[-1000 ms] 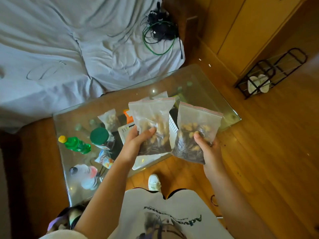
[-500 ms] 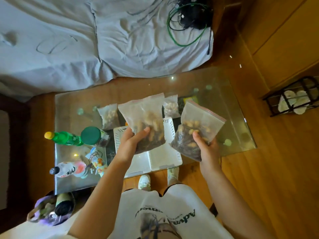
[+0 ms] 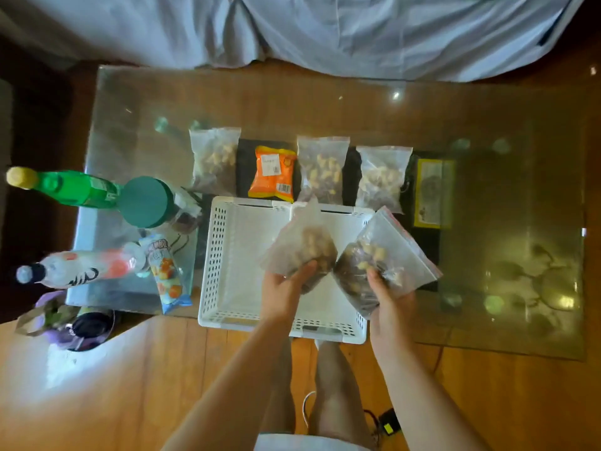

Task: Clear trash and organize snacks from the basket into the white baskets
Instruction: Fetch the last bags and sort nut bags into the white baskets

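1. A zip-lock bag of mixed nuts (image 3: pixel 304 252) is gripped from below by the left hand (image 3: pixel 283 292), thumb curled over its front; the bag is held above the right half of the white basket (image 3: pixel 227 255).
2. A second zip-lock nut bag (image 3: pixel 387 258), with a red seal strip, is grasped by the right hand (image 3: pixel 390 302), thumb pressed on its face; it is tilted and hangs over the basket's right wall, its lower corner touching the first bag.
3. The basket is seen lying on the glass table (image 3: pixel 487 125) at its near edge, and nothing can be seen in the part of its floor that shows.
4. The step in hand is judged to be setting both bags into the basket. It is best done by lowering them flat, side by side, against the right wall, so that room is left for the packets beyond.
5. Just beyond the far rim, three more clear nut bags (image 3: pixel 322 170) and an orange snack packet (image 3: pixel 273 177) are laid in a row, presumably to be sorted next.
6. To the left, a green bottle (image 3: pixel 71 188), a green-lidded jar (image 3: pixel 146 201), a white bottle (image 3: pixel 81 268) and a blue snack packet (image 3: pixel 166 275) are gathered.
7. The basket floor under the hands and bags is hidden. A dark flat object beneath the row of bags cannot be identified, and the yellow-framed label (image 3: pixel 434 193) is too blurred to read. A bag at the lower left is partly cut off.
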